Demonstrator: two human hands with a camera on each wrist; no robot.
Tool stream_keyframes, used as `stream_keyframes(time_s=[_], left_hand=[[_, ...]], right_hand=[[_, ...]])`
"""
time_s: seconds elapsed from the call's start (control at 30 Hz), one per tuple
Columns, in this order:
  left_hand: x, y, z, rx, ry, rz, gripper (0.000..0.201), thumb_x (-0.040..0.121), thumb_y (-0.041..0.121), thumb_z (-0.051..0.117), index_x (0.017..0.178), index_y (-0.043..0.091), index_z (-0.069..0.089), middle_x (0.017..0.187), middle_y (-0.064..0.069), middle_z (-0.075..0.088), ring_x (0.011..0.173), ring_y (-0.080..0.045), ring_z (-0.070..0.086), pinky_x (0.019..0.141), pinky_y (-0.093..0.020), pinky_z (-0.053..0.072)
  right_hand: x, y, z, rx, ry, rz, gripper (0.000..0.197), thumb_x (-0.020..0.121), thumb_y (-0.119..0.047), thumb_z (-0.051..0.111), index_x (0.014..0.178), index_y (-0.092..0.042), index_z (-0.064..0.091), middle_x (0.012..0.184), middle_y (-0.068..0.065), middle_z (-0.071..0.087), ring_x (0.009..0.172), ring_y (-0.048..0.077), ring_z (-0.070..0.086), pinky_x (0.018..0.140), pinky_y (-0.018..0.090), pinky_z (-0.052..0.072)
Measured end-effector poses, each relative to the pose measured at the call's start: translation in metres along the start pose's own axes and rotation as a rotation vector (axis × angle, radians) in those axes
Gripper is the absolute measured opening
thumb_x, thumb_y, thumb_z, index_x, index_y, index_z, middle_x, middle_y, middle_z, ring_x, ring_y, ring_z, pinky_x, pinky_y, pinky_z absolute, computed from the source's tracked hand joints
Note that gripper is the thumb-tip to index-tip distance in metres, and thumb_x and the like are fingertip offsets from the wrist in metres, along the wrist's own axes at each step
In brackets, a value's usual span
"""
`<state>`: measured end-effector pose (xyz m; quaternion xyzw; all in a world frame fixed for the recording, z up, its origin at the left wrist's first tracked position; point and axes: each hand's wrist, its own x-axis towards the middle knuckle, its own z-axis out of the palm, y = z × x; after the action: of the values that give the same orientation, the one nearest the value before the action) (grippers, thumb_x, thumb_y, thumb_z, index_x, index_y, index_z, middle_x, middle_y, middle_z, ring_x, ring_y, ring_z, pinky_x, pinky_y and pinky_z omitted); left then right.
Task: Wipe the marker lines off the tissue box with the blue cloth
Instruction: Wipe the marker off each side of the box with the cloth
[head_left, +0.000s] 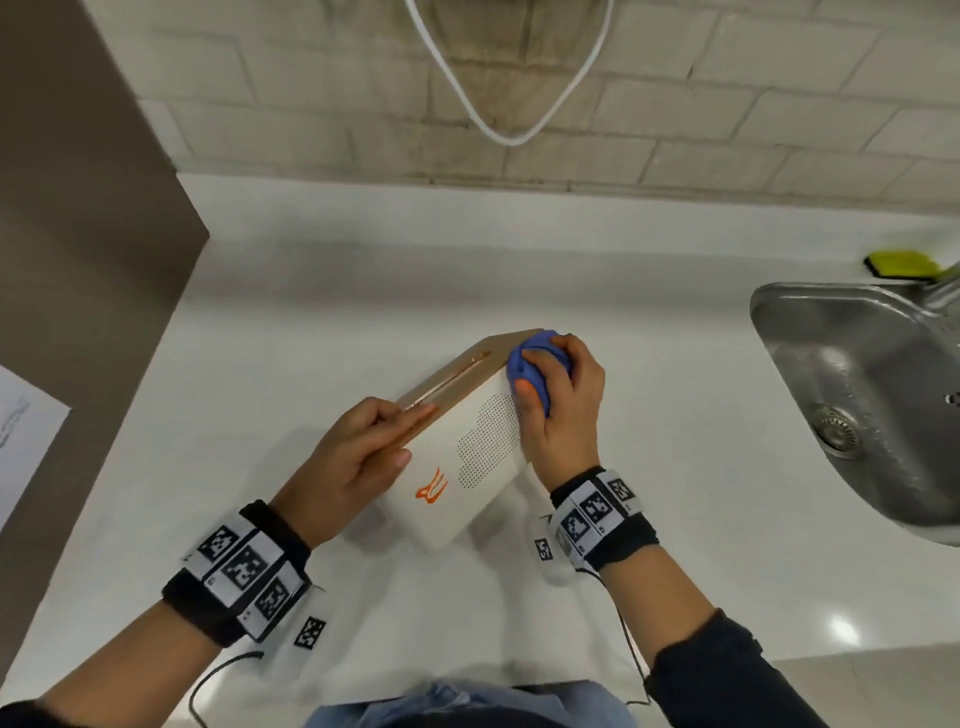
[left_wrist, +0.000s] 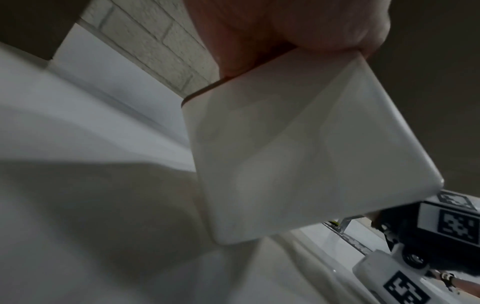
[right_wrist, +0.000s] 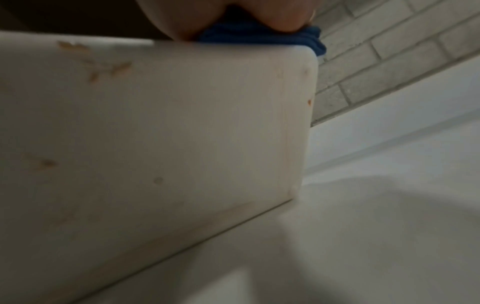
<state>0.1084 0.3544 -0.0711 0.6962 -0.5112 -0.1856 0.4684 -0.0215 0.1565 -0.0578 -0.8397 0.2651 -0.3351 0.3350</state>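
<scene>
Right hand (head_left: 558, 400) has the blue cloth (head_left: 530, 371) balled up in its fingers, pressed on the far corner of the tissue box (head_left: 467, 467), which sits mid-desk, nearer the front edge. Left hand (head_left: 358, 452) grips the box's wooden top edge to steady it. Orange marker lines (head_left: 432, 488) still sit at the near end, so I'd keep that brace firm and scrub toward them in short strokes. White desk (head_left: 311, 312), steel sink (head_left: 857, 395) at the right edge, brick wall (head_left: 727, 104) behind.
</scene>
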Motion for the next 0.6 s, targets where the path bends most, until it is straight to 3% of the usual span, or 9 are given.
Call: stream_keyframes(time_s=[0.1, 0.27, 0.4, 0.5, 0.6], left_hand=[[0.002, -0.003, 0.001, 0.018, 0.051, 0.057, 0.045, 0.089, 0.033, 0.039, 0.133, 0.028, 0.045, 0.099, -0.005, 0.049, 0.095, -0.019, 0.052, 0.085, -0.016, 0.039], [0.001, -0.001, 0.006, 0.014, 0.085, 0.073, 0.044, 0.089, 0.030, 0.039, 0.130, 0.022, 0.051, 0.097, -0.005, 0.049, 0.094, -0.019, 0.051, 0.086, -0.021, 0.039], [0.002, -0.002, 0.005, -0.008, 0.103, 0.076, 0.044, 0.089, 0.030, 0.040, 0.130, 0.020, 0.052, 0.095, -0.008, 0.049, 0.092, -0.020, 0.051, 0.085, -0.019, 0.038], [0.000, -0.001, 0.008, 0.015, 0.093, 0.099, 0.044, 0.091, 0.038, 0.040, 0.132, 0.022, 0.049, 0.097, -0.008, 0.049, 0.094, -0.022, 0.051, 0.087, -0.020, 0.038], [-0.001, -0.001, 0.009, 0.005, 0.098, 0.099, 0.044, 0.091, 0.038, 0.040, 0.133, 0.029, 0.045, 0.097, -0.006, 0.048, 0.095, -0.021, 0.051, 0.089, -0.018, 0.038]], right_hand=[[0.000, 0.003, 0.005, -0.063, 0.032, -0.012, 0.022, 0.089, -0.035, 0.043, 0.107, -0.026, 0.053, 0.125, 0.021, 0.047, 0.115, 0.024, 0.035, 0.098, 0.039, 0.035], [-0.009, 0.014, 0.000, -0.112, -0.010, 0.003, 0.023, 0.088, -0.035, 0.042, 0.107, -0.024, 0.048, 0.124, 0.026, 0.046, 0.116, 0.030, 0.039, 0.095, 0.032, 0.032], [-0.025, 0.025, -0.014, -0.178, -0.105, 0.004, 0.026, 0.088, -0.038, 0.040, 0.107, -0.022, 0.048, 0.122, 0.024, 0.046, 0.112, 0.033, 0.046, 0.093, 0.033, 0.039], [-0.033, 0.036, -0.040, -0.235, -0.215, 0.050, 0.031, 0.090, -0.039, 0.041, 0.105, -0.016, 0.054, 0.113, 0.015, 0.049, 0.098, 0.028, 0.054, 0.083, 0.035, 0.050], [-0.036, 0.040, -0.070, -0.464, -0.353, 0.108, 0.021, 0.093, -0.027, 0.048, 0.100, -0.009, 0.057, 0.100, 0.013, 0.051, 0.083, 0.035, 0.058, 0.069, 0.040, 0.052]])
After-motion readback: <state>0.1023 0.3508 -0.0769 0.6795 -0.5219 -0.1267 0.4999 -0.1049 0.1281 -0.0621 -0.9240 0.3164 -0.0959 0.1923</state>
